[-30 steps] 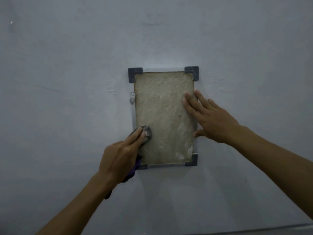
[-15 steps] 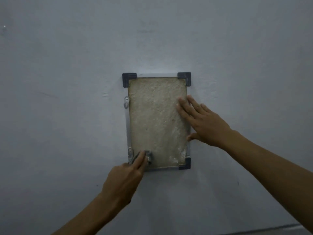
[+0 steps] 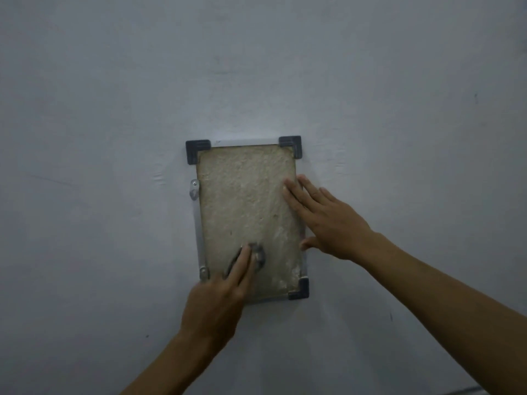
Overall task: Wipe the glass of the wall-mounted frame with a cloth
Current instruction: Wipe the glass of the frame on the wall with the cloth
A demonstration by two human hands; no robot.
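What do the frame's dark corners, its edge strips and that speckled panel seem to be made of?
Corner pieces: probably matte dark plastic, moulded L-shapes. Edge strips: likely aluminium, pale with a dull sheen. Panel: beige, grainy and rough-looking, maybe pressed fibre behind glass; the look leaves it open.

Two bare forearms entered from the lower edge of the view. The left hand [image 3: 216, 303] showed its back, with slender fingers and short nails. The right hand [image 3: 330, 220] likewise showed its back, its knuckles and wrist bone visible. No sleeve, watch, ring or glove was worn on either arm; both were uncovered as far as the frame edge.
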